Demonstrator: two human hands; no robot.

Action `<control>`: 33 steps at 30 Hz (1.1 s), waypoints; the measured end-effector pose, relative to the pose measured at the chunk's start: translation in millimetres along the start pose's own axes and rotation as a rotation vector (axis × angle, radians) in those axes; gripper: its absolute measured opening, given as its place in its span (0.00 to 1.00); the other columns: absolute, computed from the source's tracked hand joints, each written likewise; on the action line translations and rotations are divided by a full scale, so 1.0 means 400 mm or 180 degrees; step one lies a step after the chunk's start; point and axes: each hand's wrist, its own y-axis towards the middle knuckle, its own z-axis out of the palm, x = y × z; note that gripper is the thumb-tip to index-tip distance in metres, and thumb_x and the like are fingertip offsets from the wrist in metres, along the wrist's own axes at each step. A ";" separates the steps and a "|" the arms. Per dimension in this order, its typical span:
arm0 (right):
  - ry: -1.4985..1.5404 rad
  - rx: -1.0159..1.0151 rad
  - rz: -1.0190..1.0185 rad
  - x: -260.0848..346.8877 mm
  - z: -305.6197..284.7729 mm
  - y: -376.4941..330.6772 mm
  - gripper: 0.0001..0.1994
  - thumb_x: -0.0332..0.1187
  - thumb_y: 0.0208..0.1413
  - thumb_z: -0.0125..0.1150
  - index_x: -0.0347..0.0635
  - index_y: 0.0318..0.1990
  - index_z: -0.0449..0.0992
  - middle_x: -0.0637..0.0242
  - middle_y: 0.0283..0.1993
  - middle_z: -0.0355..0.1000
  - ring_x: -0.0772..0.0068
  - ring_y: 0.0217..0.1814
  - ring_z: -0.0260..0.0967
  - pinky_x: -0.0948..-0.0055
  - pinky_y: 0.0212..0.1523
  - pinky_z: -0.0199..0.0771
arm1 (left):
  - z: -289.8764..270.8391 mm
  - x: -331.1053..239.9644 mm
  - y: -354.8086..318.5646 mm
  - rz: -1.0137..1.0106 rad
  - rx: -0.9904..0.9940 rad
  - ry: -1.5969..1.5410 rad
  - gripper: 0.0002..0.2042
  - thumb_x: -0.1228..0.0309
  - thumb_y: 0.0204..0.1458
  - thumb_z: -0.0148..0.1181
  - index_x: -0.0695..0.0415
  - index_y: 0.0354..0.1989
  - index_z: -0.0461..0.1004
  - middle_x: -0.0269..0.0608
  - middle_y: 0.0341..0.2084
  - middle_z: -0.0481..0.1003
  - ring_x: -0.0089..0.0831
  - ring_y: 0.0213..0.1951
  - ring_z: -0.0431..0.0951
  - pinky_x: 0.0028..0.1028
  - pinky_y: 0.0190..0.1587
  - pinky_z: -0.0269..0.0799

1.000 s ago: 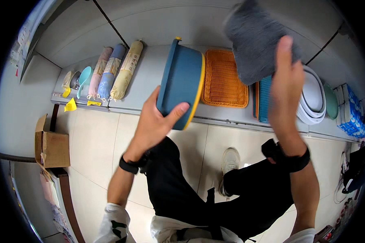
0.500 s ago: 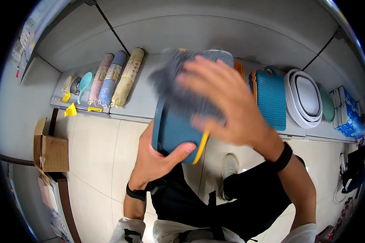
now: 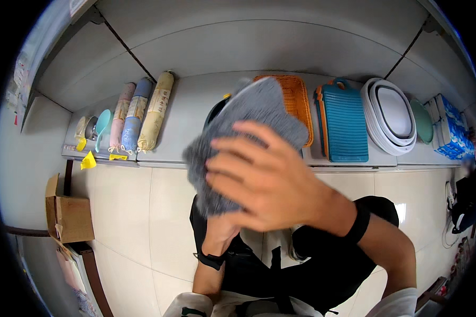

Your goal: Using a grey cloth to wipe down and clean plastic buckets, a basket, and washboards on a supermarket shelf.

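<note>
Head cam: right hand lies fingers-extended on grey cloth, cloth hiding most of blue tub just in front of orange wicker basket, left hand mostly covered beneath, grip can't be told.

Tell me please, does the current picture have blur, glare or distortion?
Head view: fisheye bending, seams on the grey back panel bow; head view: bright glare patch on the tiled floor right of centre; head view: the grey cloth's edges look slightly blurred.
</note>
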 end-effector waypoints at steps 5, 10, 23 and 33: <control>0.0108 0.0035 0.0231 -0.053 0.009 -0.005 0.24 0.53 0.55 0.66 0.41 0.47 0.82 0.56 0.51 0.75 0.57 0.59 0.71 0.50 0.67 0.63 | -0.050 0.056 0.026 -0.0074 0.0300 -0.0095 0.23 0.75 0.55 0.72 0.61 0.58 0.73 0.40 0.49 0.79 0.28 0.49 0.79 0.30 0.53 0.76; -0.0083 -0.0375 0.1260 -0.178 -0.030 -0.029 0.33 0.63 0.63 0.55 0.37 0.49 0.81 0.55 0.47 0.75 0.56 0.51 0.74 0.58 0.57 0.71 | 0.015 0.010 0.030 0.0179 0.0006 0.0188 0.38 0.60 0.45 0.82 0.68 0.61 0.71 0.44 0.51 0.80 0.33 0.50 0.81 0.33 0.56 0.75; 0.1000 -0.0050 0.3287 -0.385 0.019 -0.167 0.42 0.69 0.63 0.48 0.27 0.45 0.78 0.48 0.35 0.77 0.55 0.41 0.78 0.63 0.48 0.77 | -0.046 0.085 0.041 0.0099 -0.0999 -0.0612 0.38 0.44 0.63 0.59 0.61 0.71 0.60 0.48 0.65 0.69 0.41 0.64 0.73 0.41 0.68 0.68; 0.2647 0.0422 0.4248 -0.100 0.116 -0.123 0.33 0.59 0.73 0.39 0.35 0.36 0.77 0.61 0.27 0.72 0.64 0.31 0.72 0.66 0.36 0.70 | 0.011 0.072 0.080 0.0457 -0.2378 -0.0832 0.34 0.55 0.65 0.63 0.63 0.71 0.60 0.49 0.65 0.68 0.35 0.61 0.72 0.37 0.66 0.68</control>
